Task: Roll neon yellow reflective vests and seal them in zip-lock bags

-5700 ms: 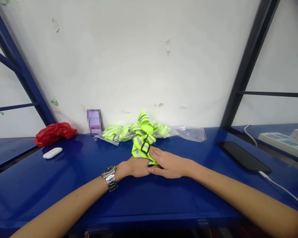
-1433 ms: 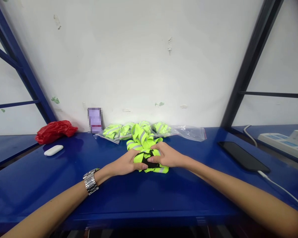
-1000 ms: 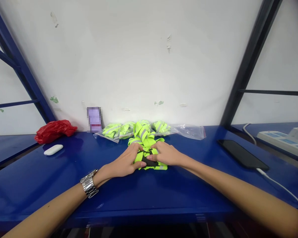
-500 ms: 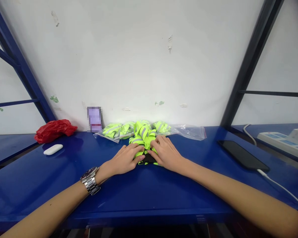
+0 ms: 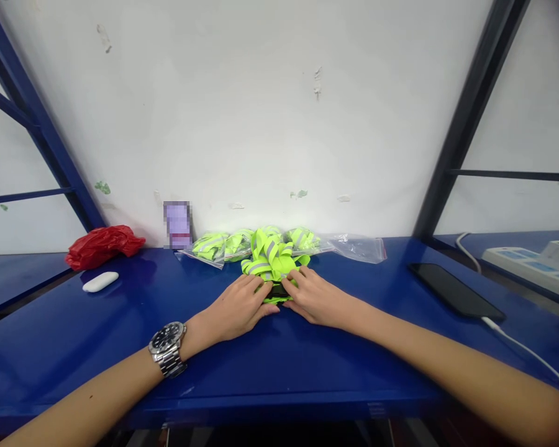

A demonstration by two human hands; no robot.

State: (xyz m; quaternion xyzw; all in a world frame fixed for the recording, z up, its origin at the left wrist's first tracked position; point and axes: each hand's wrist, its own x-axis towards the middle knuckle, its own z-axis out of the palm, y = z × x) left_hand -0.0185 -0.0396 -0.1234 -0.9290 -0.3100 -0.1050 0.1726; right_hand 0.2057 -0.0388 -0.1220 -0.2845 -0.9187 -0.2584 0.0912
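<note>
A bundle of neon-yellow reflective straps (image 5: 271, 253) with grey stripes lies in loops at the middle of the table. At its near end is a black piece (image 5: 277, 290), partly covered by fingers, whose kind I cannot make out. My left hand (image 5: 243, 304) grips the near left side of the bundle, fingertips on top and thumb at the front edge. From the right, my right hand (image 5: 319, 298) pinches the same end, its fingers curled over the straps and its thumb low in front. Both hands are closed on the bundle, on either side of the black piece.
Clear plastic bags (image 5: 209, 246) with more yellow straps lie along the wall, beside a flat clear bag (image 5: 356, 247). At left are a red plastic bag (image 5: 105, 246), a white case (image 5: 100, 282) and a propped phone (image 5: 178, 225). A charging phone (image 5: 454, 290) and power strip (image 5: 531, 267) are at right.
Both hands have shifted slightly toward me at the near end of the bundle. The thumbs have moved from the black piece down to the front edge, and the straps' loops have spread a little.
</note>
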